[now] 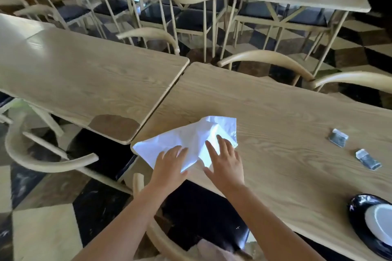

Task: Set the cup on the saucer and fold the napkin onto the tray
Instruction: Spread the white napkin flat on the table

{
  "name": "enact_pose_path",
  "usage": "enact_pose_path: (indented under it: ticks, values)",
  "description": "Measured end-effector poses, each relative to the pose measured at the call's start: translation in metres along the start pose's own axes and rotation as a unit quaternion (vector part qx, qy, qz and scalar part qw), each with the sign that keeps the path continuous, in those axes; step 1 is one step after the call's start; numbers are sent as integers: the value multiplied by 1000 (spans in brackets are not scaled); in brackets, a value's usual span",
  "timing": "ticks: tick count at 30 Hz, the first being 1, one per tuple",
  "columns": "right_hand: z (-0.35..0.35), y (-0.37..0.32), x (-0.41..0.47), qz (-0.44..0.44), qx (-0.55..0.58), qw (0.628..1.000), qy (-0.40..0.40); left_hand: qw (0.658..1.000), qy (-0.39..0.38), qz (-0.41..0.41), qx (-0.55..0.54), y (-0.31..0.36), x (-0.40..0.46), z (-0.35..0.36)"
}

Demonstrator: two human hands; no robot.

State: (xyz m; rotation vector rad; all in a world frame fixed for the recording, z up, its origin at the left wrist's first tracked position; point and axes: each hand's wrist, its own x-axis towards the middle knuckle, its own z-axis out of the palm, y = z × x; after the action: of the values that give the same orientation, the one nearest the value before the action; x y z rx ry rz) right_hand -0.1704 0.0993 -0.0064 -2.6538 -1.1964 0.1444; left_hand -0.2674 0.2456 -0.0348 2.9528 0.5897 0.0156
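On the near left corner of the light wood-grain tabletop lies a crumpled white cloth napkin, one corner overhanging the edge. Left hand rests flat on its near portion, fingers straight and loosely spread. Right hand presses beside it, fingers extended and splayed. Two small grey foil sachets lie well apart at right; any print is unreadable. A glossy black tray carrying a white saucer sits at the lower right edge.

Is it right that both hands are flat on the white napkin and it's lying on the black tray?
Not quite. In the head view the left hand and right hand do rest flat on the napkin, but it lies on the wooden table, not the black tray.
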Motion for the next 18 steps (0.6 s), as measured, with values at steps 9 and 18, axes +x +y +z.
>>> enact_pose_path:
  ticks: [9, 18]
  values:
    - [63, -6, 56, -14, -32, 996, -85, 996, -72, 2, 61, -22, 61, 46]
    - [66, 10, 78, 19, -38, 999, -28, 996, -60, 59, -3, -49, 96, 70]
